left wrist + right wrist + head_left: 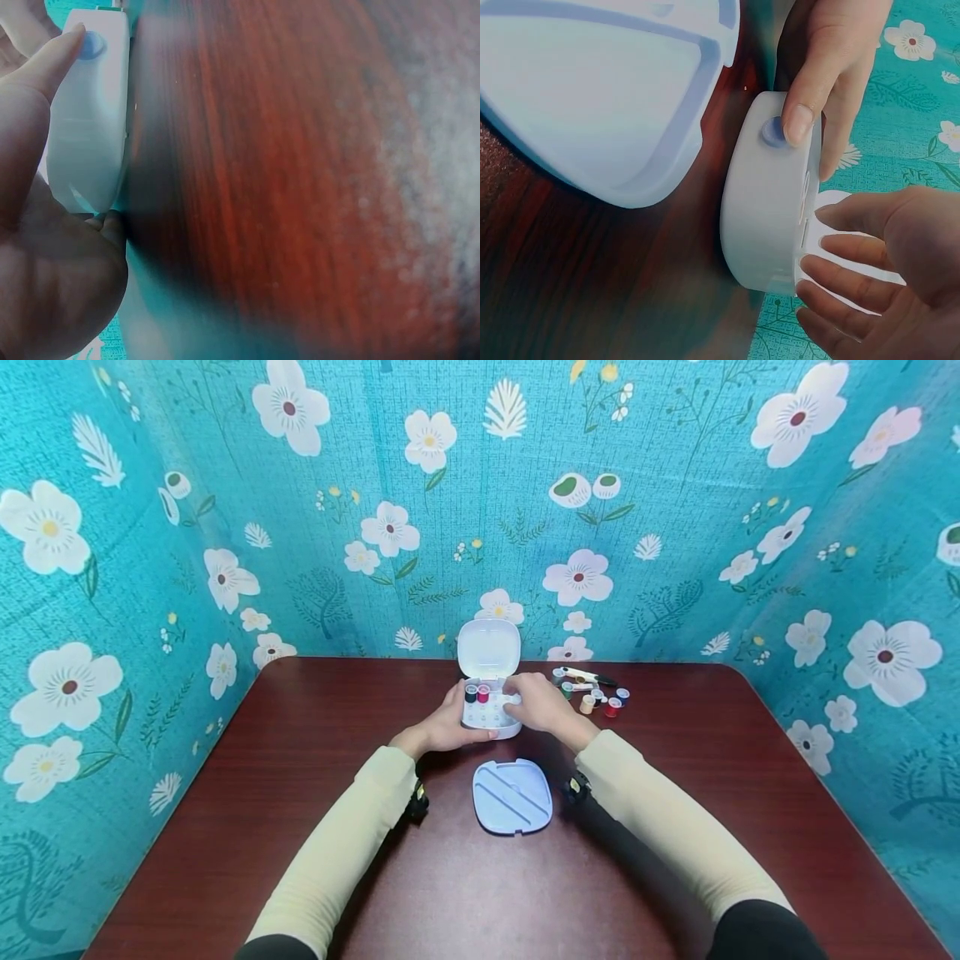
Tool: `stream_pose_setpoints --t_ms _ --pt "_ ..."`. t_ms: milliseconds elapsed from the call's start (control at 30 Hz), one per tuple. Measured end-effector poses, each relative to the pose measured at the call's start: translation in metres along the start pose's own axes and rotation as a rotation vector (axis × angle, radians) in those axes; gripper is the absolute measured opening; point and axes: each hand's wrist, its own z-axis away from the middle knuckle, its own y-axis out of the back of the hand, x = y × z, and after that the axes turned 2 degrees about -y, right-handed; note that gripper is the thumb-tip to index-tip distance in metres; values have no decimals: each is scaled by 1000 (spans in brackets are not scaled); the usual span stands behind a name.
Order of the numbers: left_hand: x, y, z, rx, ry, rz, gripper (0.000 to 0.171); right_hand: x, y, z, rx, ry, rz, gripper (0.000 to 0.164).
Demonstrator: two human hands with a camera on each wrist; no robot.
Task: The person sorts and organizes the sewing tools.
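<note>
A white sewing box (504,733) stands near the table's far edge with its lid (489,647) raised. My left hand (446,725) grips its left side, with the thumb by the blue button (773,133) on the front. Inside, a black thread spool (471,693) and a red thread spool (483,694) stand at the back left of a pegged insert (485,714). My right hand (543,702) reaches over the box's right side. Its fingers (847,281) bend loosely at the rim; whether they pinch something small is hidden.
Right of the box lie several loose thread spools, among them a beige one (587,704) and a red one (613,707). A black-and-white slim tool (590,676) lies behind them. A light blue tray (512,797) with diagonal ridges lies in front of the box, between the forearms.
</note>
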Motion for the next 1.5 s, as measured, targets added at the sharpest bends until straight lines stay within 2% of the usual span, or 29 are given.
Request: stream_pose_setpoints --t_ms 433,667,1500 --pt "0 -1 1 5 24 7 129 7 4 12 13 23 -54 32" --pt "0 0 3 -9 49 1 132 10 4 17 24 27 -43 30" --pt "0 -2 2 -1 39 -42 130 16 3 38 36 2 -35 28"
